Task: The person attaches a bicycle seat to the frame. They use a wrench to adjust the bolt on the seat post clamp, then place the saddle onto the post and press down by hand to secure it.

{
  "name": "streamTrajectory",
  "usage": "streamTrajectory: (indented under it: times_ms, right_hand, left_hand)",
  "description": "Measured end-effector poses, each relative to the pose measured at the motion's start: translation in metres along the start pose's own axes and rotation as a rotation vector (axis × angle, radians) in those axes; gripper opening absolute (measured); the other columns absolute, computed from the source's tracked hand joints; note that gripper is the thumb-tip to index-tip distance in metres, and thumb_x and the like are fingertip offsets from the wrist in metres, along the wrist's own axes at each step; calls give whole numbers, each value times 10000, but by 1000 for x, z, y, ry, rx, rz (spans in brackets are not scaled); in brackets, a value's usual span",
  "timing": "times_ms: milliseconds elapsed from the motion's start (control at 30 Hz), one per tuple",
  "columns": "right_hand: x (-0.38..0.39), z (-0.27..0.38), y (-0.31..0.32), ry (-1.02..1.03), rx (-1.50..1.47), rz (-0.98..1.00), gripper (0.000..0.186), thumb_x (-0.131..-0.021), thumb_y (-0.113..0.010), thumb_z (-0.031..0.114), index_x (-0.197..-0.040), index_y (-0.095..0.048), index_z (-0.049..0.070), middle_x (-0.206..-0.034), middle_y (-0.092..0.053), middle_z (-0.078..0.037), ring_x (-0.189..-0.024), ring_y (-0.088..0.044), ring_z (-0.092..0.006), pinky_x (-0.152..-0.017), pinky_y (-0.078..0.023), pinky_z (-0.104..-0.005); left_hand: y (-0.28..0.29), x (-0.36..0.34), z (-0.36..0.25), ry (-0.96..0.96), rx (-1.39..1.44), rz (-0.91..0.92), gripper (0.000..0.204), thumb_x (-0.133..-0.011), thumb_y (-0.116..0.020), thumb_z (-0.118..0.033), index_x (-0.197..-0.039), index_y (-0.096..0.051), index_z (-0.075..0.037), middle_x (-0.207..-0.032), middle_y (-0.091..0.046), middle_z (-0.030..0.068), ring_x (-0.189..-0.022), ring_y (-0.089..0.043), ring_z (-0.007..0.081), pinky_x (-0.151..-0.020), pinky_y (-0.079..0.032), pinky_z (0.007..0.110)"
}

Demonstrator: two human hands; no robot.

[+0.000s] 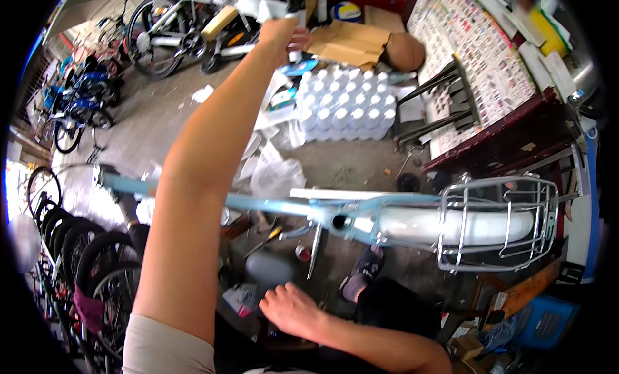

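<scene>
My left arm reaches far forward across a light blue bicycle frame (277,204). At its end my left hand (279,38) is closed, its fingers wrapped round a white bottle-like cylinder (295,56). Nearer to me, my right hand (290,309) is back up with the fingers curled under, hiding whatever they may hold. Just beyond that hand is a grey bicycle saddle (271,269), apart from the frame. The frame's seat tube (340,221) shows an open dark hole. A white mudguard (412,224) runs right from it beneath a silver wire rack (496,224).
Shrink-wrapped bottles (346,106) stand beyond the frame, beside an opened cardboard box (348,44). Plastic wrapping (276,175) and a screwdriver (274,233) lie on the floor. Bicycles line the left (109,277) and back (158,39). A blue crate (545,321) is near right.
</scene>
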State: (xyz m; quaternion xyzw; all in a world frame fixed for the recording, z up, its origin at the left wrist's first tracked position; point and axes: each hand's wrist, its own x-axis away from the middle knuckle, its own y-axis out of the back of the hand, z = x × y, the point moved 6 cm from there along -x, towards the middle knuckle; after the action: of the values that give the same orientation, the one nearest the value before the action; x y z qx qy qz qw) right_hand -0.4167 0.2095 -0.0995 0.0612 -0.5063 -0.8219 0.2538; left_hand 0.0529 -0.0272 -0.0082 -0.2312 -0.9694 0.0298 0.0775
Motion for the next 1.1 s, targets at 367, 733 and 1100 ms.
streamTrajectory:
  times_ms: [367, 733, 1100]
  right_hand:
    - [21, 25, 6, 139, 116, 77, 167, -900, -587, 201, -848, -705, 95, -869, -661, -63, -863, -641, -233, -763, -458, -385]
    - [59, 57, -37, 265, 121, 308, 197, -877, -589, 198, -838, -740, 78, -832, -658, -73, -871, -641, -237, -785, -452, -397]
    - [82, 72, -51, 273, 183, 520, 243, -860, -585, 233, -864, -776, 82, -846, -737, -108, -853, -695, -274, -814, -483, -467]
  left_hand:
    - [86, 336, 28, -310, -385, 153, 490, -985, -550, -69, -1449, -413, 10, -980, -741, 146, -824, -698, 144, -767, -560, 288]
    - [143, 516, 318, 268, -403, -60, 406, -999, -556, -93, -1387, -470, -6, -983, -728, 140, -780, -690, 153, -727, -554, 295]
    - [59, 562, 400, 134, -956, 560, 401, -904, -637, -237, -1275, -568, -102, -1271, -570, 207, -964, -691, 403, -795, -580, 491]
